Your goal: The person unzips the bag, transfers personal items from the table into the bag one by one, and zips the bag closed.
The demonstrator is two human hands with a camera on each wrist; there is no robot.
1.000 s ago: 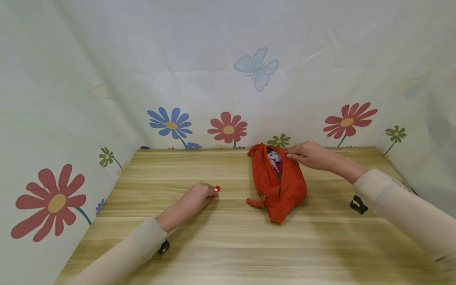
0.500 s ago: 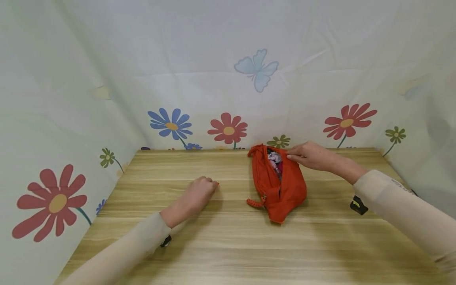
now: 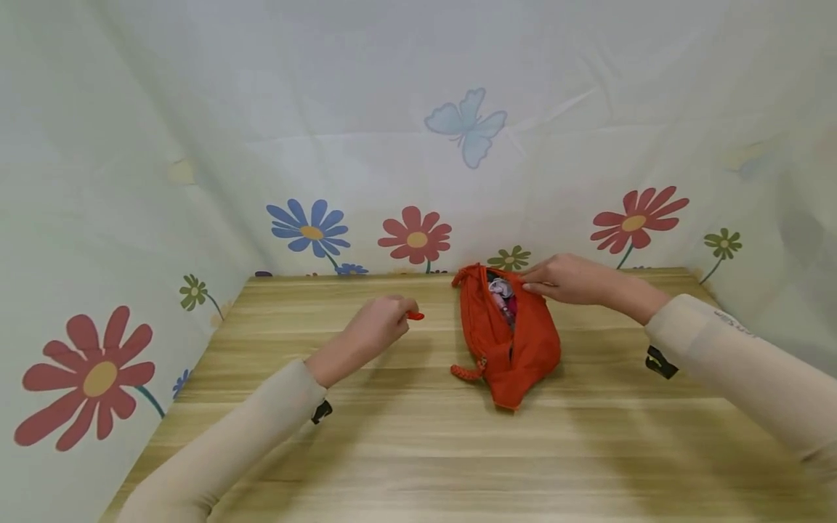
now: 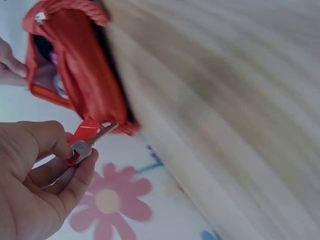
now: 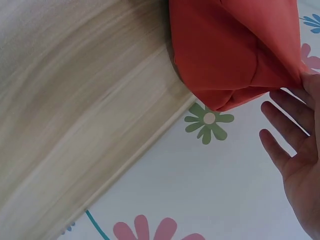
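Observation:
In the head view my left hand (image 3: pixel 366 333) is raised over the table, left of the pouch. Thumb and fingers pinch a small red-and-silver key-like item (image 4: pixel 82 147), with a flat red part, a rounded metal piece and a narrow shaft. An orange-red zip pouch (image 3: pixel 539 334) lies on the table with its mouth unzipped. My right hand (image 3: pixel 572 280) pinches the far right edge of that opening; in the right wrist view its other fingers (image 5: pixel 285 120) are spread. Pale and pink things (image 3: pixel 502 294) show inside the pouch, too small to identify.
The wood-grain table (image 3: pixel 392 465) runs back to a pale curtain (image 3: pixel 327 87) printed with flowers and a butterfly. A braided zipper pull (image 3: pixel 466 373) hangs off the pouch's near left side. Dark camera straps sit under both cuffs.
My left hand has picked the red item off the table and carried it up, forward and slightly right toward the pouch. The right hand keeps its hold on the pouch edge.

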